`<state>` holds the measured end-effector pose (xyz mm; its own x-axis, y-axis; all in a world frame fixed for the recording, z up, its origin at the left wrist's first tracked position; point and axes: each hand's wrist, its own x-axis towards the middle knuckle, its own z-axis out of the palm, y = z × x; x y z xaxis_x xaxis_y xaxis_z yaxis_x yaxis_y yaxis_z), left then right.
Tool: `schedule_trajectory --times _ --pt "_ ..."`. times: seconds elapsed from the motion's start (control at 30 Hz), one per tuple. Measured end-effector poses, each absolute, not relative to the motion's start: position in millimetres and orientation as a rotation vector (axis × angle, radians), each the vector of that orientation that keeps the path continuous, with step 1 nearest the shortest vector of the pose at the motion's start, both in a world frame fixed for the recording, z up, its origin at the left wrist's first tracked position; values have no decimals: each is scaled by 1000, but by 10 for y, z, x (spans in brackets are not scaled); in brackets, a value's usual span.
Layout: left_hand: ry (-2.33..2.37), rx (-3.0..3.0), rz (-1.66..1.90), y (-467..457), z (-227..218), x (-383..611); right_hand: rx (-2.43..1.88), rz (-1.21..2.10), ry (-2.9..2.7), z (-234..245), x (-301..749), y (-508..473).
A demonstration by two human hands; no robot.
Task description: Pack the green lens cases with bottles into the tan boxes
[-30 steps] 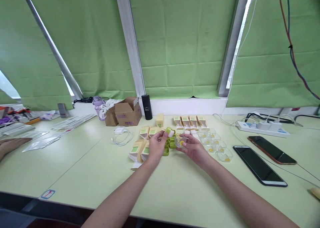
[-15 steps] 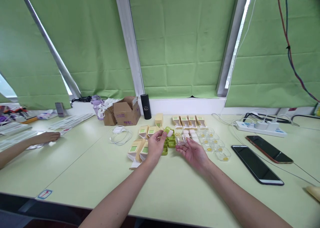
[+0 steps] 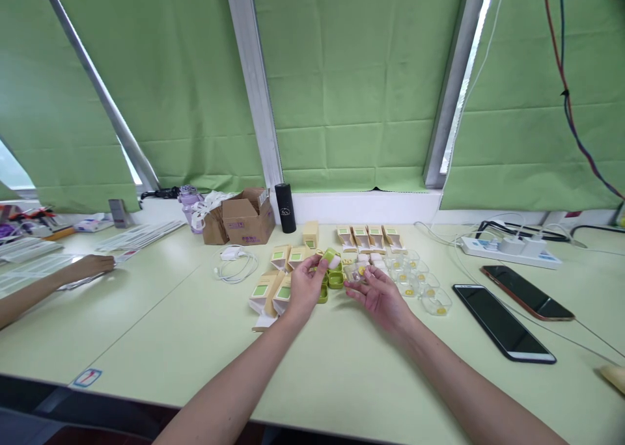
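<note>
My left hand (image 3: 306,287) is closed on a small green case (image 3: 330,254) with a white piece at its near end. Held in the fingers of my right hand (image 3: 383,298) is a small clear plastic box (image 3: 352,272), and a round yellow spot shows at its right side. The two held things are close but apart. Beneath them, several green cases (image 3: 336,280) rest on the table, partly hidden by my left hand. Small white pieces (image 3: 378,259) lie just behind my right hand. To its right stand several clear boxes (image 3: 437,302) with yellow spots inside.
Folded kraft cartons (image 3: 263,290) lie left of my hands; more cartons (image 3: 375,238) line up behind. A black bottle (image 3: 285,208) and a brown cardboard box (image 3: 248,217) stand farther back. Two phones (image 3: 502,321) and a power strip (image 3: 510,252) are at right. Another person's hand (image 3: 95,265) works at left.
My right hand has turned the clear box slightly, and its yellow spot now shows. My left hand has barely moved. The other person's hand has shifted a little left.
</note>
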<state>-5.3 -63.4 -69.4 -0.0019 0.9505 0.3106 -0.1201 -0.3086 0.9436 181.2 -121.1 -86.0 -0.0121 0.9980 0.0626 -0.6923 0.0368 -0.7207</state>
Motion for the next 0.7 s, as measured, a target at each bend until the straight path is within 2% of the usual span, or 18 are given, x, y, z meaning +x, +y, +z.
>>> schedule_trajectory --times 0.7 --pt "935 1385 1467 -643 -701 -40 -787 1201 -959 -958 1748 -1166"
